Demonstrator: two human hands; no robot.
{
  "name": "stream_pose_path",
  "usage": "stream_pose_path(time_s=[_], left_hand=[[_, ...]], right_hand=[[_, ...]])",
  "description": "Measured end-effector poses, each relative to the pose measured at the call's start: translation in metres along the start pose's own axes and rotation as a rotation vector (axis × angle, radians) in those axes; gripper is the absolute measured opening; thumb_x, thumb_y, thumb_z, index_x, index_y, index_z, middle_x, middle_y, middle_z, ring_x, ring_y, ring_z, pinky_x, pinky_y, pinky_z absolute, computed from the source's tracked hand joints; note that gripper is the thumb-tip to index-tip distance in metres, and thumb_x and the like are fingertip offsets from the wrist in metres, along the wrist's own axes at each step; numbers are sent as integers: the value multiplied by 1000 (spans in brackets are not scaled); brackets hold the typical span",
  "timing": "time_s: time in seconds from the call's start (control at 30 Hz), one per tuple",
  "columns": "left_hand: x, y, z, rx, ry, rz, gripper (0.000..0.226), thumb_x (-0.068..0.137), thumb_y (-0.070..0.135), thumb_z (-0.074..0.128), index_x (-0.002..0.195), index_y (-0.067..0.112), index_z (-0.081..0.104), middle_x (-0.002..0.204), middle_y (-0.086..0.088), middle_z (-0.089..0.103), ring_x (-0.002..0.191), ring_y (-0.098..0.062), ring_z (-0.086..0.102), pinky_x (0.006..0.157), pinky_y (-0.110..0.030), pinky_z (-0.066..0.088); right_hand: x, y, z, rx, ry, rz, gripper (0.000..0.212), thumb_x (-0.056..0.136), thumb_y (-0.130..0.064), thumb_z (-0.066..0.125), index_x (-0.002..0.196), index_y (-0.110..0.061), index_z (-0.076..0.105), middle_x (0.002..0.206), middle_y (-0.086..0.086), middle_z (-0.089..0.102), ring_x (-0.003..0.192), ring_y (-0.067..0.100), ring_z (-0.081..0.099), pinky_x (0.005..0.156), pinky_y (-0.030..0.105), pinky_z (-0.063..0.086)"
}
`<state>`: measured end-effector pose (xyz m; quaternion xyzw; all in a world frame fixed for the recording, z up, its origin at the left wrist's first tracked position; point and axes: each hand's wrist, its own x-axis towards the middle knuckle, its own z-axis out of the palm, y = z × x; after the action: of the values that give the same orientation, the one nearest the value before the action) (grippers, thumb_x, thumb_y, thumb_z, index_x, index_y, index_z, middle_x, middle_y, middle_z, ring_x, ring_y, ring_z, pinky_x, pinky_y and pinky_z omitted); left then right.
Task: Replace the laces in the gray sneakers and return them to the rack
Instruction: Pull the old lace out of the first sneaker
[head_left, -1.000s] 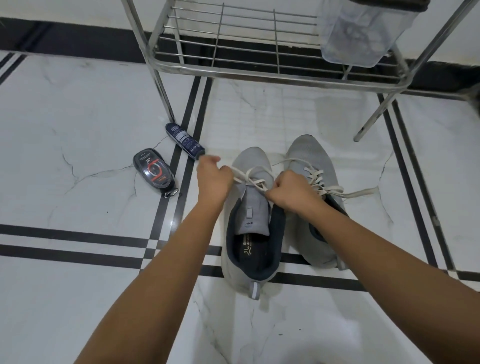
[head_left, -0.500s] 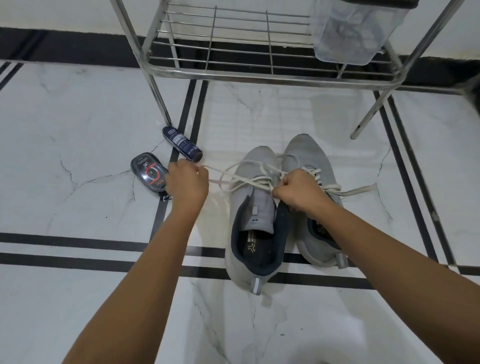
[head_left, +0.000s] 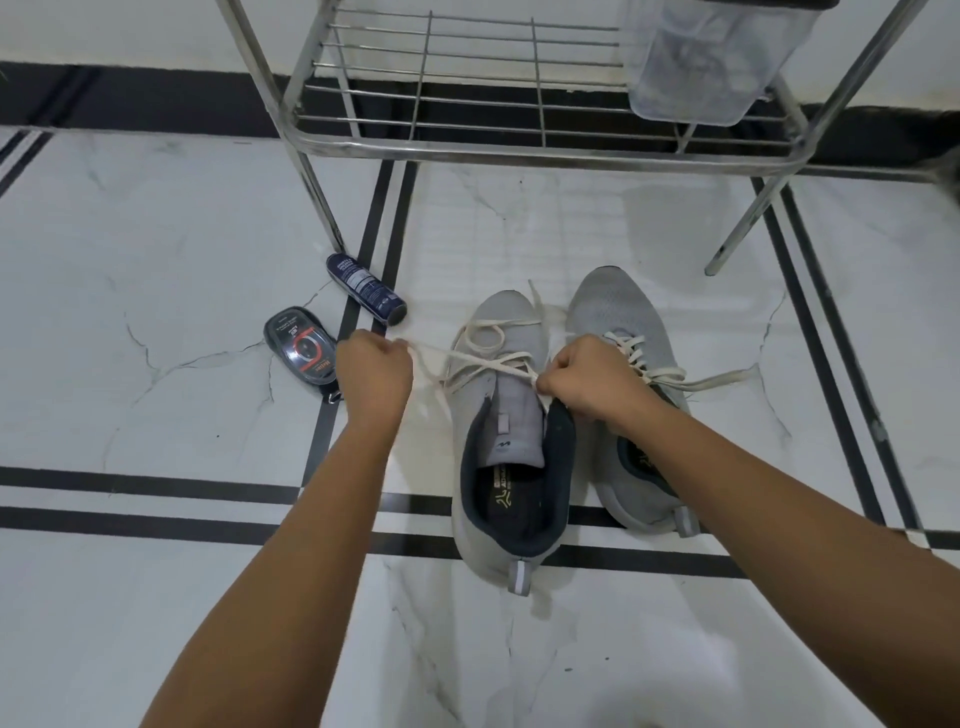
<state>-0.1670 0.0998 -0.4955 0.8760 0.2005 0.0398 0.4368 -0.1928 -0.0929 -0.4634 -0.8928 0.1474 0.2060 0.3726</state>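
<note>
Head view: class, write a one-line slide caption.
Left hand and right hand grip a cream lace on the nearer gray sneaker, before a steel rack.

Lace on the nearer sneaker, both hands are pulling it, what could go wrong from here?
The left hand holds the cream lace out sideways while the right hand pinches it near the eyelets; uneven pull may leave lopsided ends. The other sneaker's loose lace end trails on the floor and could snag.

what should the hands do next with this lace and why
Probably pull the left hand out to the left to take up slack: the lace it grips lies in loose loops across the near sneaker, while the right hand pinches the lace by the tongue.
</note>
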Motion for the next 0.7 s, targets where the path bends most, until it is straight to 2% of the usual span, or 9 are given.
stream_pose_path(time_s=[0.1, 0.2, 0.27, 0.33, 0.37, 0.5, 0.57, 0.63, 0.7], left_hand=[[-11, 11, 5, 309, -167, 197, 41, 89, 19, 55, 128, 8, 49, 132, -14, 47, 122, -32, 43, 101, -40, 33], [-29, 40, 23, 612, -416, 586, 37, 86, 41, 57, 120, 24, 59, 127, 0, 53, 123, -25, 38, 98, -39, 24], [-30, 44, 36, 807, -446, 656, 30, 87, 40, 57, 110, 22, 64, 120, 0, 57, 116, -26, 41, 92, -38, 26], [-25, 42, 36, 822, -391, 625, 23, 90, 30, 53, 106, 17, 65, 115, -3, 59, 110, -27, 46, 88, -37, 31], [-23, 39, 33, 673, -327, 582, 21, 91, 25, 53, 103, 13, 66, 110, -5, 61, 104, -27, 50, 86, -35, 35], [-8, 19, 2, -317, -46, -173, 10, 88, 7, 57, 89, 1, 64, 74, -4, 62, 68, -19, 55, 68, -32, 48], [2, 3, -10, -586, 102, -486, 11, 88, 8, 53, 80, 1, 57, 61, -3, 60, 61, -19, 56, 62, -30, 47], [5, -7, -13, -347, 64, -442, 17, 83, 12, 51, 82, -4, 55, 70, -13, 64, 71, -30, 61, 64, -31, 50], [-3, -9, -4, -2, -104, -262, 29, 83, 12, 57, 102, -9, 54, 100, -23, 59, 92, -37, 59, 73, -38, 51]], right_hand=[[0, -1, 3, -23, -3, -7, 13, 77, -8, 62, 66, -6, 57, 54, 8, 47, 39, 14, 42, 37, 13, 30], [-1, -4, 3, -31, 13, -13, 10, 76, -9, 64, 71, -1, 65, 57, 12, 51, 39, 15, 43, 36, 13, 28], [-2, -6, 3, -33, 12, -9, 10, 77, -9, 63, 70, -1, 65, 56, 12, 51, 39, 15, 43, 35, 13, 28], [-2, -5, 2, -21, 0, 9, 14, 78, -8, 63, 65, -4, 60, 51, 8, 48, 36, 14, 43, 36, 14, 30], [-2, -3, 1, -7, -3, 21, 18, 79, -9, 63, 62, -5, 56, 49, 7, 46, 35, 13, 42, 37, 15, 30], [1, 0, 0, 27, 8, 37, 37, 78, -5, 61, 48, -12, 39, 43, 3, 37, 24, 6, 34, 37, 15, 28], [2, 0, 2, 23, 11, 33, 39, 77, -4, 60, 47, -13, 36, 43, 2, 36, 23, 5, 33, 36, 14, 26], [3, 1, 3, 14, 16, 25, 37, 77, -4, 59, 48, -13, 37, 44, 2, 36, 24, 7, 34, 35, 13, 26], [3, 0, 3, -2, 1, 22, 31, 77, -5, 59, 52, -11, 41, 47, 4, 39, 30, 11, 39, 36, 13, 27]])
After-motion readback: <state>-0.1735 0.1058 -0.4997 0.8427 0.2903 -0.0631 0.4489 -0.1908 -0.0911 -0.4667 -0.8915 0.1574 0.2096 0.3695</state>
